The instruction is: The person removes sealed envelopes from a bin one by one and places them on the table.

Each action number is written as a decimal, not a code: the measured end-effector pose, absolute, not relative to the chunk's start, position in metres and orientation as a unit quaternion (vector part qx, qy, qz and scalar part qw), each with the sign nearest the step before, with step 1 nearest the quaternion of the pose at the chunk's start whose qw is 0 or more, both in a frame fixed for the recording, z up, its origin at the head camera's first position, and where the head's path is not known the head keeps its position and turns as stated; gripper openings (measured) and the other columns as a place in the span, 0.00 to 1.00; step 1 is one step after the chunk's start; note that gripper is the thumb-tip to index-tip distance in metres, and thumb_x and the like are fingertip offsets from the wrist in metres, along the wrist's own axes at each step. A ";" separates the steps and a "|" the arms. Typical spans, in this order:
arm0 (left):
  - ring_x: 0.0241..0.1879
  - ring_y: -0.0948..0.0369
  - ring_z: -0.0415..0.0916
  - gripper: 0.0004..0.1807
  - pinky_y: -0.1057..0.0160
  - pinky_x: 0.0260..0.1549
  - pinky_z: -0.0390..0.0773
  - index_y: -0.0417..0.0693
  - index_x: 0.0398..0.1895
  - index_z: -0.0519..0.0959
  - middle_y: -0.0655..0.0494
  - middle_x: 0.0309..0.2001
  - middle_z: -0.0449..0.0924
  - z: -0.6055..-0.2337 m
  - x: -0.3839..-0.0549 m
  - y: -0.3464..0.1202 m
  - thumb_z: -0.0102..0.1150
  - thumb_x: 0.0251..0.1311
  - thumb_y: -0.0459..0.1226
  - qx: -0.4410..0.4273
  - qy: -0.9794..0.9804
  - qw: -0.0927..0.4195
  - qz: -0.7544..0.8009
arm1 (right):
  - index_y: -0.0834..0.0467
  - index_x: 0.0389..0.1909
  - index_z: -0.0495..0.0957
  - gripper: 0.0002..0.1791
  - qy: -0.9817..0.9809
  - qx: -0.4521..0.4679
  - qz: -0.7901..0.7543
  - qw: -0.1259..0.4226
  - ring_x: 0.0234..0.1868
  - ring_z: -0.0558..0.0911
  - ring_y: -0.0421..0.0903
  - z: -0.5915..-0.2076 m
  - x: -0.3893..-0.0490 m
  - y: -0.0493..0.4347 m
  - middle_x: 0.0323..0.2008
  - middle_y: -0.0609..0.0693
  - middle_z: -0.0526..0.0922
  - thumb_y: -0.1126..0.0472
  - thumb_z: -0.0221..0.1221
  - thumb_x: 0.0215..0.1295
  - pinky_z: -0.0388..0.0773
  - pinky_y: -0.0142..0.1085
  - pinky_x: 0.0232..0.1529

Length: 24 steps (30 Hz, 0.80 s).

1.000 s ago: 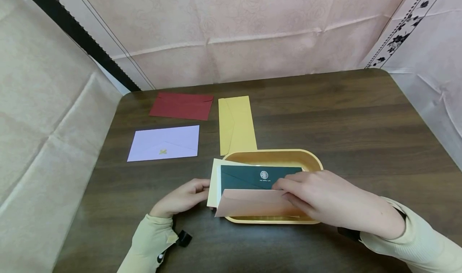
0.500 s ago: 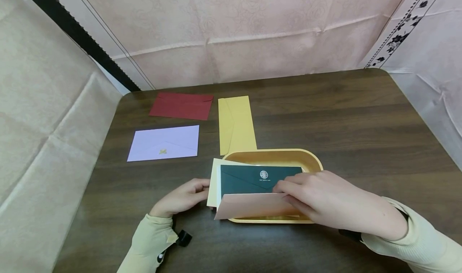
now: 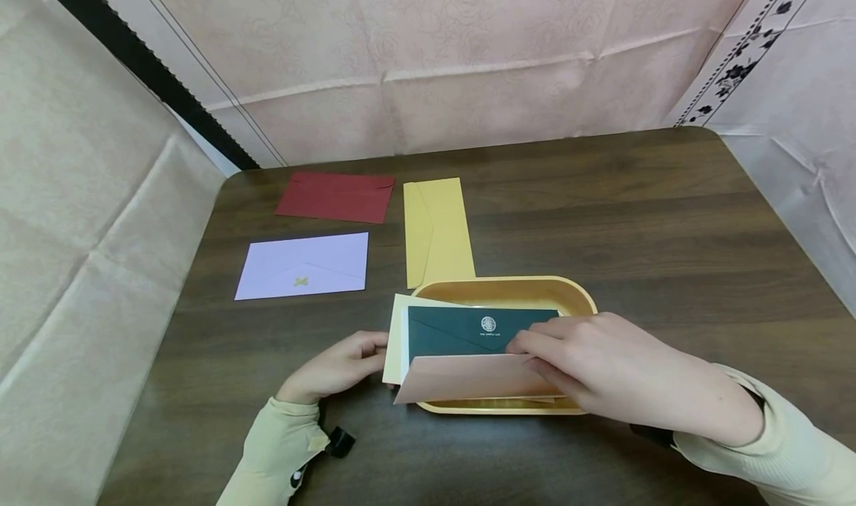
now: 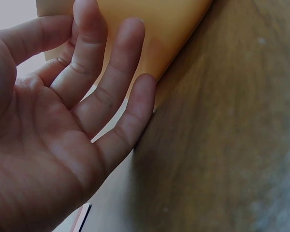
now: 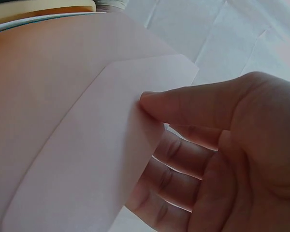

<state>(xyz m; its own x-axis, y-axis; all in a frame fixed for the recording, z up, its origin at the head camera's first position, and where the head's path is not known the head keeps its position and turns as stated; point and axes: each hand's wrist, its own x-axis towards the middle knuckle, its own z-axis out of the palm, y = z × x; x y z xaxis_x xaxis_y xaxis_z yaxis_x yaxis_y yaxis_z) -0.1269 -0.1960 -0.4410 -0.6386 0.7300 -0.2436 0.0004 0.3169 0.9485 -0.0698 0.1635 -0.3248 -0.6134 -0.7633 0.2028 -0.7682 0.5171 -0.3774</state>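
Note:
A pink envelope [image 3: 471, 377] stands tilted over the front of a gold tray [image 3: 515, 408]. My right hand [image 3: 568, 350] pinches its right side, and the right wrist view shows the thumb [image 5: 179, 102] on the flap with the other fingers behind. Behind it lies a dark green envelope [image 3: 461, 326] with a round white emblem, over a cream envelope [image 3: 392, 342]. My left hand [image 3: 337, 366] is at the cream envelope's left edge, its tips partly hidden there. In the left wrist view its fingers [image 4: 125, 63] lie loosely bent in front of a yellowish surface.
On the brown table [image 3: 642, 216] lie a red envelope [image 3: 336, 198], a lavender envelope [image 3: 301, 264] and a yellow envelope [image 3: 438, 231]. The yellow one reaches the tray's back rim. Pale cloth [image 3: 435, 38] hangs around the table.
The pink envelope's upper edge dips toward me, then rises slightly as my right hand shifts a little. My left hand and the other envelopes stay where they were.

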 end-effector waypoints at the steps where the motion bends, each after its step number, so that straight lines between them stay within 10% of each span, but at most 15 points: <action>1: 0.48 0.59 0.75 0.15 0.64 0.46 0.75 0.43 0.59 0.80 0.54 0.52 0.82 -0.441 -0.127 -0.196 0.51 0.77 0.38 0.249 0.733 0.345 0.530 | 0.46 0.46 0.80 0.16 -0.870 0.441 0.218 0.010 0.32 0.77 0.30 -0.325 -0.070 0.164 0.37 0.35 0.83 0.68 0.66 0.62 0.77 0.29 0.30; 17: 0.44 0.60 0.77 0.15 0.64 0.44 0.76 0.41 0.57 0.80 0.53 0.48 0.83 -0.442 -0.128 -0.197 0.49 0.77 0.37 0.261 0.726 0.344 0.536 | 0.48 0.45 0.78 0.17 -0.879 0.425 0.211 0.054 0.27 0.70 0.30 -0.313 -0.076 0.173 0.34 0.34 0.78 0.70 0.64 0.60 0.70 0.26 0.26; 20: 0.44 0.60 0.77 0.15 0.64 0.44 0.76 0.41 0.57 0.80 0.53 0.49 0.83 -0.441 -0.128 -0.197 0.50 0.77 0.37 0.258 0.727 0.345 0.535 | 0.48 0.44 0.77 0.04 -0.880 0.418 0.209 0.083 0.25 0.67 0.29 -0.312 -0.078 0.177 0.31 0.33 0.73 0.60 0.56 0.74 0.67 0.24 0.24; 24: 0.44 0.60 0.76 0.15 0.64 0.44 0.76 0.41 0.57 0.80 0.54 0.48 0.83 -0.441 -0.127 -0.197 0.50 0.77 0.38 0.256 0.728 0.345 0.534 | 0.49 0.44 0.77 0.21 -0.881 0.407 0.216 0.105 0.24 0.67 0.29 -0.309 -0.080 0.181 0.28 0.33 0.71 0.44 0.38 0.80 0.65 0.24 0.22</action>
<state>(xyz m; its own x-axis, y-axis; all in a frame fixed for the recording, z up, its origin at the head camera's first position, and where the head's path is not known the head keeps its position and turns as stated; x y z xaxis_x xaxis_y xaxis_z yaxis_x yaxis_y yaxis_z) -0.1274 -0.1965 -0.4406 -0.6307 0.7414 -0.2290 0.0042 0.2984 0.9544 -0.0797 0.1814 -0.3087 -0.6473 -0.6716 0.3605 -0.7622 0.5755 -0.2963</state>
